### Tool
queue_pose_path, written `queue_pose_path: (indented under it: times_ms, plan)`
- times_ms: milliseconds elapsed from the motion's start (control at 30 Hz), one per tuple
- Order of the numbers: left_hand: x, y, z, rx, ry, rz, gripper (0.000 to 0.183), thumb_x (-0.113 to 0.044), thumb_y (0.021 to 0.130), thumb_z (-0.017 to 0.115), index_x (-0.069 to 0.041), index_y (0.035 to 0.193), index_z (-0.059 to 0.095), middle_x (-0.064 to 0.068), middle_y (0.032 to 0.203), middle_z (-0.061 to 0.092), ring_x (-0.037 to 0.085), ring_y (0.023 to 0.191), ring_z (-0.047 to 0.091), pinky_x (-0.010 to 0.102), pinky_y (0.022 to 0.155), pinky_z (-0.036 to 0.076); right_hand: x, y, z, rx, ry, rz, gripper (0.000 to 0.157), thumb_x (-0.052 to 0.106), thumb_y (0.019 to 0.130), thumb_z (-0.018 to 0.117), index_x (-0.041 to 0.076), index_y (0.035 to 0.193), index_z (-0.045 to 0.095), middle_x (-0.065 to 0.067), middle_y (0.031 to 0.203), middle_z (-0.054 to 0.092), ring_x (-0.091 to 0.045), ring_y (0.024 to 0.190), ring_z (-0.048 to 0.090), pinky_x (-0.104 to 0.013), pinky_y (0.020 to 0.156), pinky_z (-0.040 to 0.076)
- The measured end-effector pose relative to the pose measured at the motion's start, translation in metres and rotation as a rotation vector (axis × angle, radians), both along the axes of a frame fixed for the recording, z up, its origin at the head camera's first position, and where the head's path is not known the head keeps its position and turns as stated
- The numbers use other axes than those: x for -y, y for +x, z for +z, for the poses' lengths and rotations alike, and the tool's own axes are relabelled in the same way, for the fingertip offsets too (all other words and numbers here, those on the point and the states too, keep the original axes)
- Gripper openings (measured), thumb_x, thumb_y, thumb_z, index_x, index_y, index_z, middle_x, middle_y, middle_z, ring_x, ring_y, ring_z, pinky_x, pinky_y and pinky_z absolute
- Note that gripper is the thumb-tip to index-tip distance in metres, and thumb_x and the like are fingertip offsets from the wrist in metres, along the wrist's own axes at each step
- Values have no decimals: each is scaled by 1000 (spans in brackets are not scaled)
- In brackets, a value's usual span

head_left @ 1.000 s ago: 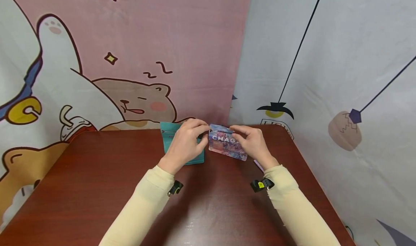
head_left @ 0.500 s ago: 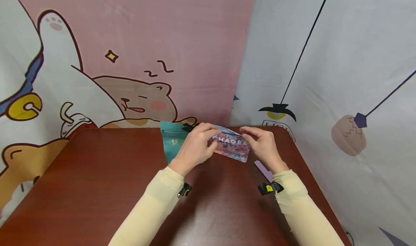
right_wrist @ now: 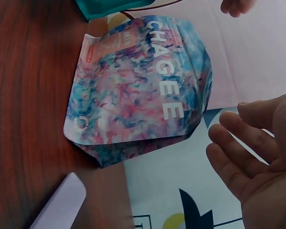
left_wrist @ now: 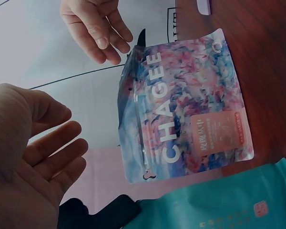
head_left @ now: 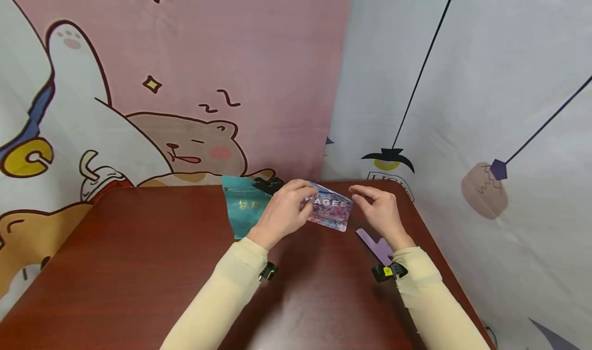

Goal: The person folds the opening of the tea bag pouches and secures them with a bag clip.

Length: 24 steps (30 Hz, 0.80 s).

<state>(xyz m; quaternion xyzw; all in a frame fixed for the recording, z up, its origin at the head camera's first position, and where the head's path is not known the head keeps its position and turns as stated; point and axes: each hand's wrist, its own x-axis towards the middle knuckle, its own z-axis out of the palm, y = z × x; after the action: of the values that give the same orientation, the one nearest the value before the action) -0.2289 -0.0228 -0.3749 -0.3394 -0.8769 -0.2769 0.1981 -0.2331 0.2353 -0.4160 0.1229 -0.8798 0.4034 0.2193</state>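
A pink-and-blue pouch lettered CHAGEE stands upright near the table's back edge. Its zip top is pinched in at the middle in the left wrist view, and the right wrist view shows it bulging. My left hand is just off the pouch's left end; a gap separates its fingers from the pouch in the left wrist view. Off the other end, my right hand has bent, relaxed fingers and holds nothing; the right wrist view shows it apart from the pouch.
Left of it stands a teal pouch with gold lettering, a black clip-like object at its top. A purple flat piece with a notched side lies by my right wrist. The brown table meets a printed cloth backdrop.
Both hands have shifted right, and the right hand has come away from the pouch's top corner. More of the teal pouch, the black object and the purple piece now shows.
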Motion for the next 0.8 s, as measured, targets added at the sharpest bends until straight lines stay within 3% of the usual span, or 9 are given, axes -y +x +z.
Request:
queue_pose_path:
  times_ms: [300, 600, 700, 800]
  plan:
    - [-11, -7, -9, 63, -17, 5, 29, -11, 98, 66, -5, 125, 74, 9, 132, 67, 23, 117, 65, 38, 96, 55, -3, -1, -9, 49, -12, -7, 24, 6, 97, 71, 1, 120, 76, -18, 117, 75, -38, 112, 70, -56, 92, 55]
    - [-23, -13, -18, 114, -90, 52, 38, -16, 99, 67, -7, 137, 67, 9, 143, 61, 25, 128, 61, 40, 108, 48, -2, -8, -15, 82, -12, 4, 24, 11, 98, 71, 1, 119, 77, -17, 116, 76, -36, 111, 71, -54, 89, 56]
    - [-25, -17, -20, 106, -94, 69, 39, -15, 100, 65, -7, 138, 66, 9, 144, 60, 25, 130, 60, 40, 110, 46, 0, -11, -15, 84, -1, 8, 24, 12, 98, 71, 3, 119, 77, -15, 115, 76, -33, 109, 72, -48, 87, 57]
    - [-26, -20, -20, 103, -94, 86, 37, -13, 102, 62, -6, 139, 65, 10, 144, 60, 25, 133, 58, 41, 113, 44, 1, -14, -15, 87, 11, 13, 24, 14, 99, 71, 4, 119, 77, -14, 115, 77, -31, 107, 72, -35, 83, 56]
